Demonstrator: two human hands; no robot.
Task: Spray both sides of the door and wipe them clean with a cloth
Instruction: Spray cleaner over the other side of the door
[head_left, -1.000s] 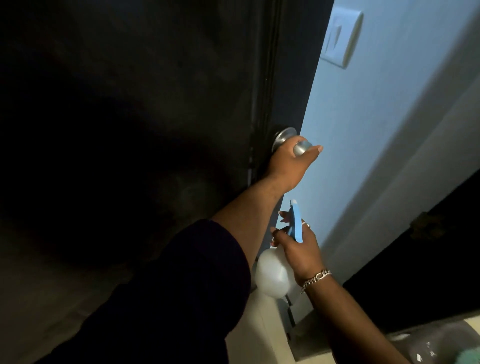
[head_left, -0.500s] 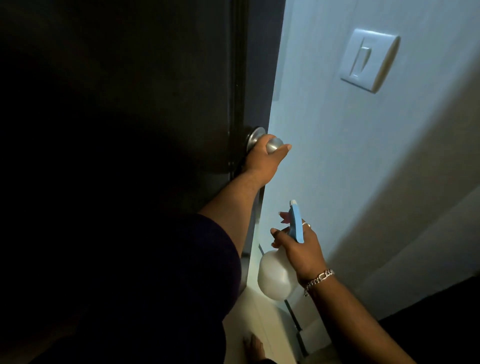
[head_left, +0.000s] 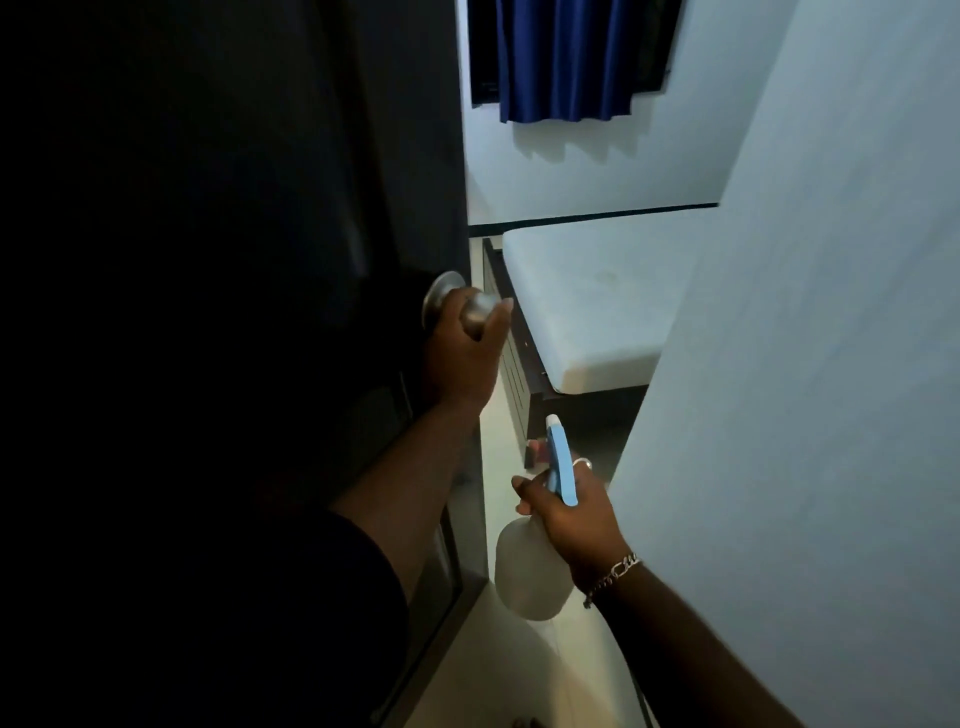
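Dark door (head_left: 234, 260) ajar, silver knob (head_left: 447, 306), upright white spray bottle (head_left: 530, 571), blue trigger

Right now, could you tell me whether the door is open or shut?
Open. The door is swung aside, the left hand gripping its knob; a bed shows through the gap.

dim | left half near-black shadow | far room lit | edges warped

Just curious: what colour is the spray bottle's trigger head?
Light blue trigger head with a white nozzle tip, seen in the head view.
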